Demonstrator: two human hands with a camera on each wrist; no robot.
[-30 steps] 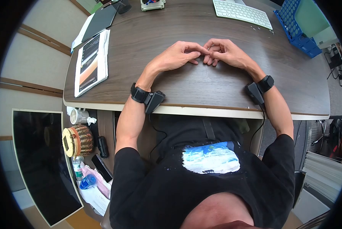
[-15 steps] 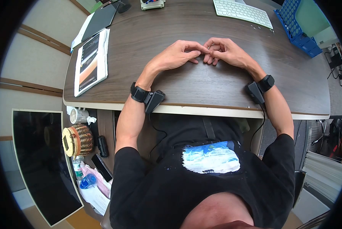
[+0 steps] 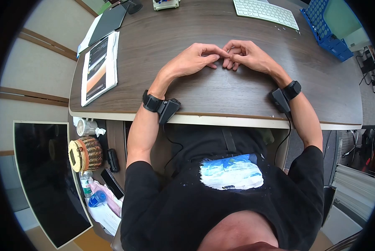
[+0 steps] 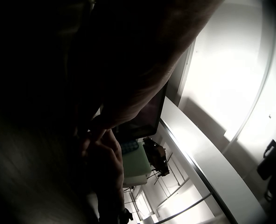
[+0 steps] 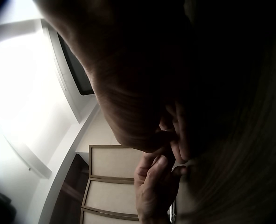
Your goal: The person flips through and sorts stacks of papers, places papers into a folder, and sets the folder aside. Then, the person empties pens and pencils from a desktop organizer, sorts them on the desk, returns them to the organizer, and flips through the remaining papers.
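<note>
The left hand (image 3: 194, 60) and the right hand (image 3: 251, 57) meet at their fingertips over the wood-grain table (image 3: 221, 94), on the person's side of the keyboard (image 3: 266, 14). Both hands are open, with relaxed, bent fingers; the left index finger reaches to the right fingertips. The right wrist view is dim, but shows the hands close together; whether anything small lies between the fingertips cannot be told. The table lies under the hands and carries the keyboard. A black wrist camera (image 3: 169, 111) is strapped to the left wrist and another black camera unit (image 3: 280, 101) to the right.

Well to the left of the keyboard and nearer the person, a printed booklet (image 3: 100, 69) lies flat, with a dark folder (image 3: 108, 23) just beyond it. A blue plastic basket (image 3: 327, 31) stands just right of the keyboard. Far to the keyboard's left, beside the table, are a white mug (image 3: 86, 126), a wicker basket (image 3: 86, 154) and a plastic bottle (image 3: 86, 184).
</note>
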